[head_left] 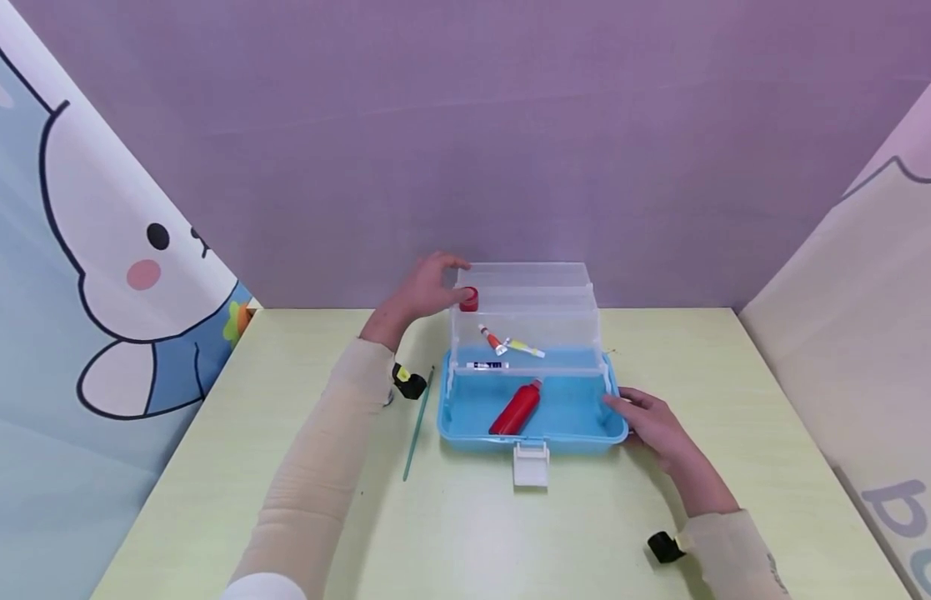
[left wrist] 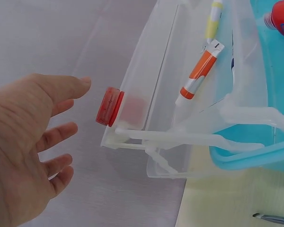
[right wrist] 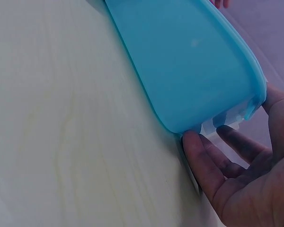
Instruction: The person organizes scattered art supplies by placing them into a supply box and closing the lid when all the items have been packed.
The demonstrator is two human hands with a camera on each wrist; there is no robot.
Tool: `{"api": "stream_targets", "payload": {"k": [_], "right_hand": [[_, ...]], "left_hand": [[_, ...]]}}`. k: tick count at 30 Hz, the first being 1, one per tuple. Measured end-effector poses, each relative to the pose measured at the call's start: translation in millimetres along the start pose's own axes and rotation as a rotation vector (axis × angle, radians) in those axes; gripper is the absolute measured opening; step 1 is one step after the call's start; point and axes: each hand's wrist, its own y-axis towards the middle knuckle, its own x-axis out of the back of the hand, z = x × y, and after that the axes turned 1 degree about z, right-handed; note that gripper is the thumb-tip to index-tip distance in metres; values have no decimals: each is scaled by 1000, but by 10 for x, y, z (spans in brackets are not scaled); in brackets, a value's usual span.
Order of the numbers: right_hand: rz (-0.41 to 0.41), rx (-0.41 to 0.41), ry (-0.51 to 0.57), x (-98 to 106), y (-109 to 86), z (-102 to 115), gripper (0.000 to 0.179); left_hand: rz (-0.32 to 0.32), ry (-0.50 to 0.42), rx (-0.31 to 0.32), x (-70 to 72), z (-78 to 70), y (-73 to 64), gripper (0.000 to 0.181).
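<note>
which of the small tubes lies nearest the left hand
The orange tube; the yellow tube and the white-and-blue tube lie farther away.

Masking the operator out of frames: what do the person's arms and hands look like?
Left hand and right hand: gloveless. Left sleeve beige, white patch towards the elbow; right sleeve beige, small dark marking, unreadable. Black block at left wrist and right. No cables visible.
</note>
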Motion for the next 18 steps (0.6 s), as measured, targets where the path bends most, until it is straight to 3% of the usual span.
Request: {"api": "stream_targets", "payload": {"k": [10,18], "right_hand": [[-2,-7,-19,-2,7,24,72],[-1,15,-11,9,34,24,72]], "left_hand": [[6,-24,-14,56,-7,-70,42],[19,8,-51,126,93,-114,35]]}}
